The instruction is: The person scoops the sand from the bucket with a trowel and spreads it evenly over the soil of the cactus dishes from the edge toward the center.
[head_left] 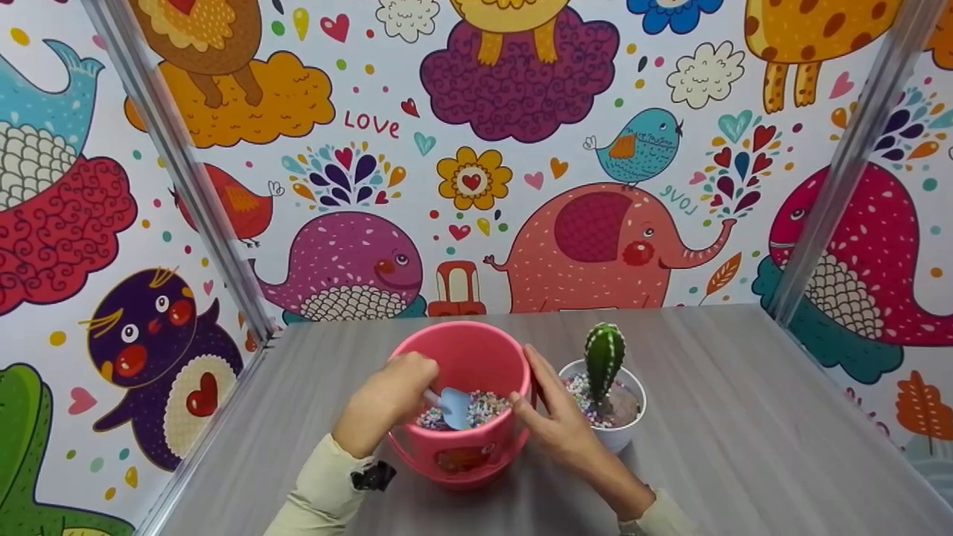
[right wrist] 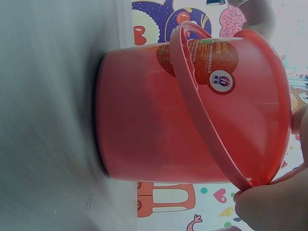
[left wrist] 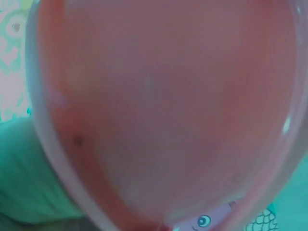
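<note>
A pink bucket (head_left: 461, 353) stands upright on the table with small multicoloured beads (head_left: 488, 406) at its bottom. Reaching over the bucket's left rim, my left hand (head_left: 387, 398) grips the handle of a light blue toy shovel (head_left: 456, 409), whose blade is at the beads. My right hand (head_left: 562, 428) holds the bucket's right rim, thumb and fingers on either side of it. In the right wrist view, the fingers pinch the rim near the end of the bucket's hanging handle (right wrist: 202, 115). A blurred reddish surface fills most of the left wrist view.
Just right of the bucket, a green cactus (head_left: 604, 357) stands in a white pot (head_left: 614, 439) with beads and a brownish lump around its base. The grey table (head_left: 744, 447) is bounded by cartoon-printed walls (head_left: 461, 97) with metal corner posts.
</note>
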Tool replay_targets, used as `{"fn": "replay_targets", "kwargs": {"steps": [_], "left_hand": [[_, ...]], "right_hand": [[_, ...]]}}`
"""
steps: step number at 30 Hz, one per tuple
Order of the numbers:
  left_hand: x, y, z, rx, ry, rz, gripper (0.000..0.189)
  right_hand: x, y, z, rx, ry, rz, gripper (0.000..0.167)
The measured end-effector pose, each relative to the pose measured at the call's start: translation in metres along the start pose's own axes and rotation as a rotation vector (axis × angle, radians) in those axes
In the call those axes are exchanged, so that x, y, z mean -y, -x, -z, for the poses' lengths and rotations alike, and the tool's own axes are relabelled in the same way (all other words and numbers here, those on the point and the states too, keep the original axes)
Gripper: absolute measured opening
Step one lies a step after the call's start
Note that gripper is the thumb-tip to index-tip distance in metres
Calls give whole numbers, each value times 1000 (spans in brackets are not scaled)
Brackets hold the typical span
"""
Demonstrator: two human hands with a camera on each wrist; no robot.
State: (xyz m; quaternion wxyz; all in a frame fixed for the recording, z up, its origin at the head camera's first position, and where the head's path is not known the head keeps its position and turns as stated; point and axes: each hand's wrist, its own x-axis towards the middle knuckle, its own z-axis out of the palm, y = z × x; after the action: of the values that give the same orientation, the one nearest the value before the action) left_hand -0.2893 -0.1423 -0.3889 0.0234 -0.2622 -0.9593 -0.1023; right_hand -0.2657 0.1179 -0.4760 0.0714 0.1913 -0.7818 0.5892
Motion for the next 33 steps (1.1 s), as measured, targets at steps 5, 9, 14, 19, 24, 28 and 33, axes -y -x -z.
{"fn": "replay_targets", "kwargs": {"steps": [5,9,14,19,24,28,33], "left_hand": [[-12,1,-6,-69,-111,77,20],[-11,-2,-5,-22,-136,101,19],[-1,-9,1,142,-64,55,17],[8,-13,5,200,-35,-37,20],[14,-11,8,212,-22,-55,17],[18,-10,8,209,26,-64,22],[20,-10,7,191,111,-90,21]], "right_hand": [[-1,0,0,3,0,-9,81],[-1,-1,0,0,-2,-1,80],[0,0,-1,2,-13,0,81],[1,0,-2,-3,-30,27,79],[1,-2,-3,-13,-34,54,78],[0,-1,-3,-16,-32,53,79],[-1,-1,-2,-16,-29,58,78]]}}
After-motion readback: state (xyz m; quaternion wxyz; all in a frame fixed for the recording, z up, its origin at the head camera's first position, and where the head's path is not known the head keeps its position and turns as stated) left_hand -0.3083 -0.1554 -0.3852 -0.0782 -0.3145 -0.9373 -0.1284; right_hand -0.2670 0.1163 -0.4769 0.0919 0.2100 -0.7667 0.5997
